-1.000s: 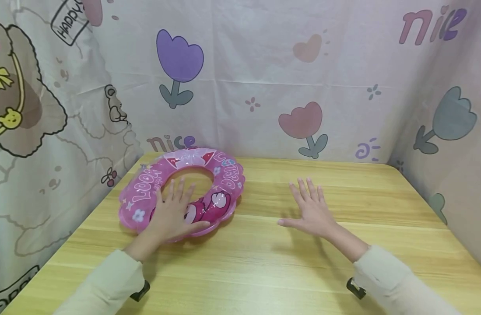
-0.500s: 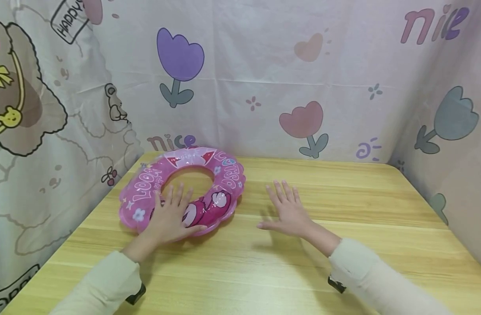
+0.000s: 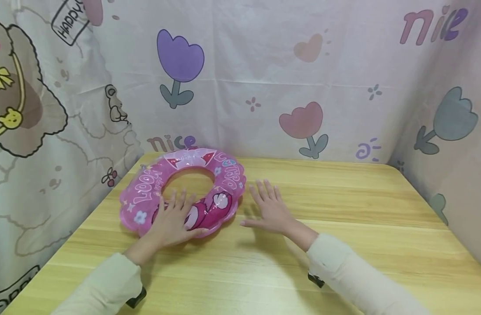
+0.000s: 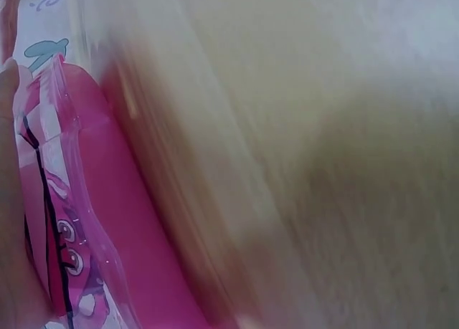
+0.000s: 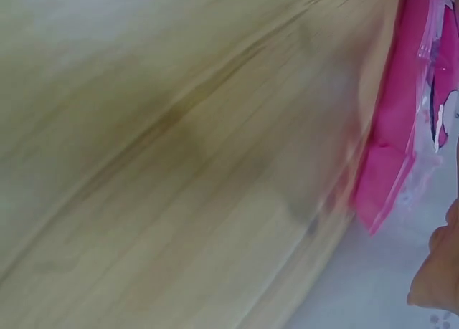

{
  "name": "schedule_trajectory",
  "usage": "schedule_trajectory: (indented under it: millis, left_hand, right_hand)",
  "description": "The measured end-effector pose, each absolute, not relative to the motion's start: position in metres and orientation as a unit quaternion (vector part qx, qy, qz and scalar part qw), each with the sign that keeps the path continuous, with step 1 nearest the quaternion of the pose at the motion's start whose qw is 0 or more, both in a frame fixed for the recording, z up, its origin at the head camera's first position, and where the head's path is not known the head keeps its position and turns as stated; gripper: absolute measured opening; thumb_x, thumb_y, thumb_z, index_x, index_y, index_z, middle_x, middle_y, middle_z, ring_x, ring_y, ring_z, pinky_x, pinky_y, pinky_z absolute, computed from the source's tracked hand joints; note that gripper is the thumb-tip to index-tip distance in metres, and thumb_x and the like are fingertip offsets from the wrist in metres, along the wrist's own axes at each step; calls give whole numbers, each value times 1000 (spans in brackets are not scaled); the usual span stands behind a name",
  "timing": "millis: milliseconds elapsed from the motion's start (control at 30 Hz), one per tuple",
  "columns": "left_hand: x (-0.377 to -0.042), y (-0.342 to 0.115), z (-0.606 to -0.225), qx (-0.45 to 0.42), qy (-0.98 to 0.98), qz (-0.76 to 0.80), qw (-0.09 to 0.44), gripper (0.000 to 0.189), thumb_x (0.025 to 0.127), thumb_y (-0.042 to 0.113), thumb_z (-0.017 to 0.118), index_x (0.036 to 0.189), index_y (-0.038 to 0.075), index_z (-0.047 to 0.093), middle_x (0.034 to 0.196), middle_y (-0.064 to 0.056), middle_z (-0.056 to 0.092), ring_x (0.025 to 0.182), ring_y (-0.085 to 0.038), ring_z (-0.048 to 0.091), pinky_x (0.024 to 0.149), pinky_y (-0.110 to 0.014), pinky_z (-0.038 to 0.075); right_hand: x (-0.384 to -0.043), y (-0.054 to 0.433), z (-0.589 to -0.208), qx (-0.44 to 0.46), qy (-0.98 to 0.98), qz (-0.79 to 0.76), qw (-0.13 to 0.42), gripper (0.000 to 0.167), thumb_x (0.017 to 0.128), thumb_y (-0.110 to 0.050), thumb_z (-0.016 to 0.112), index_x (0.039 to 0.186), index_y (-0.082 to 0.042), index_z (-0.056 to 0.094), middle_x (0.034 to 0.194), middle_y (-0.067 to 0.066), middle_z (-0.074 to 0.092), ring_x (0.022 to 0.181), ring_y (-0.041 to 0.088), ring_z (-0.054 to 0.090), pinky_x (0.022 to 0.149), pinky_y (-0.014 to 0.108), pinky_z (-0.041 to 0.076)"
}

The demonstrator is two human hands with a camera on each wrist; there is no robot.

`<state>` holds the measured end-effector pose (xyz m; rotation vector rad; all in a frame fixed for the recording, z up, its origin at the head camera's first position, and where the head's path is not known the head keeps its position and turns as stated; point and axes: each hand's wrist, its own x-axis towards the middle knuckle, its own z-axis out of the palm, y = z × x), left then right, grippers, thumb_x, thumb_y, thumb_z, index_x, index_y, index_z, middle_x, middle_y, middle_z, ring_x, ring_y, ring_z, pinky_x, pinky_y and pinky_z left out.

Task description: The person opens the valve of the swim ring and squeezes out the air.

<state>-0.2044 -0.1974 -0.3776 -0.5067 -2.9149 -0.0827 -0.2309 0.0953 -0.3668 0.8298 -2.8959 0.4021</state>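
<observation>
A pink inflatable swim ring (image 3: 228,175) with a scalloped edge and printed letters lies at the left of the table. My left hand (image 3: 173,224) rests with spread fingers over its near-left part, fingertips reaching toward the hole. In the left wrist view, the ring's pink side wall (image 4: 125,200) runs right beside the hand. My right hand (image 3: 272,214) is held with straight, spread fingers just right of the ring, above the table. The right wrist view shows the ring (image 5: 391,150) close by, with part of the right hand (image 5: 437,268) at the frame's edge.
The light wood table (image 3: 342,201) stretches to the right and toward me. A printed cloth (image 3: 240,52) with tulips and hearts hangs behind it and along both sides. Dark wrist camera mounts (image 3: 137,298) sit under both sleeves.
My right hand has moved left across the table to near the swim ring. My left hand has shifted only slightly on the ring, which stays almost in place.
</observation>
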Motion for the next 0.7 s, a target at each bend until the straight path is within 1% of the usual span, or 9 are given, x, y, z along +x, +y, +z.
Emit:
schedule_trajectory:
  millis: [167,333,467,533,700]
  left_hand:
    - [-202,-192,-380,-171,-981,-45,81,99,74,70,55,145,5,30,151,-27,20,138,-49,12,107,-70,6]
    - [-200,-188,-381,-171,-981,-42,79,101,74,72,53,145,4,29,151,-26,20,138,-49,13,107,-70,7]
    - [-197,-185,-381,-176,-980,-39,79,101,75,71,53,145,4,28,151,-26,19,138,-50,12,106,-70,8]
    - [-196,-183,-380,-183,-979,-39,78,101,75,71,53,145,4,28,152,-26,18,138,-50,12,106,-71,8]
    - [-192,-177,-379,-199,-976,-41,77,99,75,71,52,145,5,28,151,-26,19,138,-51,12,106,-71,8]
  right_hand:
    - [-234,87,-367,281,-947,148,58,102,78,-63,59,150,-10,9,156,17,3,144,36,-6,116,53,-2]
    - [-239,76,-367,292,-942,145,74,102,77,-63,61,149,-7,14,156,17,7,144,37,-3,116,54,1]
    - [-242,68,-366,293,-944,135,67,102,77,-64,60,149,-7,17,156,18,6,144,37,-3,116,54,2]
    - [-243,65,-365,289,-946,132,60,101,77,-65,59,149,-8,16,156,18,6,144,36,-4,116,52,0]
    - [-245,64,-365,281,-949,135,53,98,79,-63,58,149,-9,18,155,20,8,144,37,-1,117,53,4]
